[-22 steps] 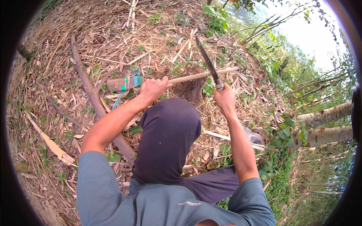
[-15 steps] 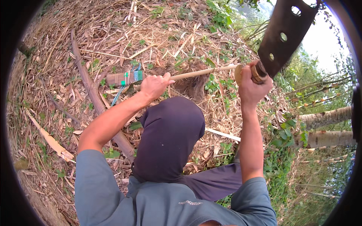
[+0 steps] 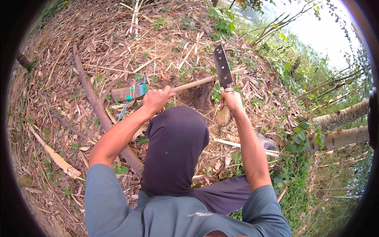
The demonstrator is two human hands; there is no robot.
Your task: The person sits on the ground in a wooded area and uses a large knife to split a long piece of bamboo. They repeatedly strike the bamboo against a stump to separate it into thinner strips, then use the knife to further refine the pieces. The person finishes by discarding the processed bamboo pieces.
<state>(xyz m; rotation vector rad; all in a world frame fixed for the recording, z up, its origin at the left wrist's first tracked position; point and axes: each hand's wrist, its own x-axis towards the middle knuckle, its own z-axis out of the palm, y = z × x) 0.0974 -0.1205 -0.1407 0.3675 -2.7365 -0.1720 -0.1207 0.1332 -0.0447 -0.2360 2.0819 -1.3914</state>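
Observation:
My left hand (image 3: 157, 99) is closed around a slim, pale wooden stick (image 3: 193, 83), which slants away to the right above a dark, fibrous stump (image 3: 199, 96). In my right hand (image 3: 233, 100) is a broad knife by its rounded wooden handle (image 3: 223, 117). Its dark blade (image 3: 222, 65), pierced by a row of holes, points up and away and crosses the stick near its far end; I cannot tell whether they touch. Just left of my left hand lies a brown block-like piece (image 3: 128, 93) bound with green and blue tape and cord.
A long brown branch (image 3: 92, 89) lies on the leaf-littered ground at left. A split pale piece of wood (image 3: 59, 158) is farther left, a whitish strip (image 3: 227, 143) beside my bent knee (image 3: 175, 146). My shoe (image 3: 267, 142) shows at right, near two pale trunks (image 3: 339, 138).
My right hand has brought the knife down and left, from raised at the upper right to across the stick. My left hand keeps its hold and has dipped slightly.

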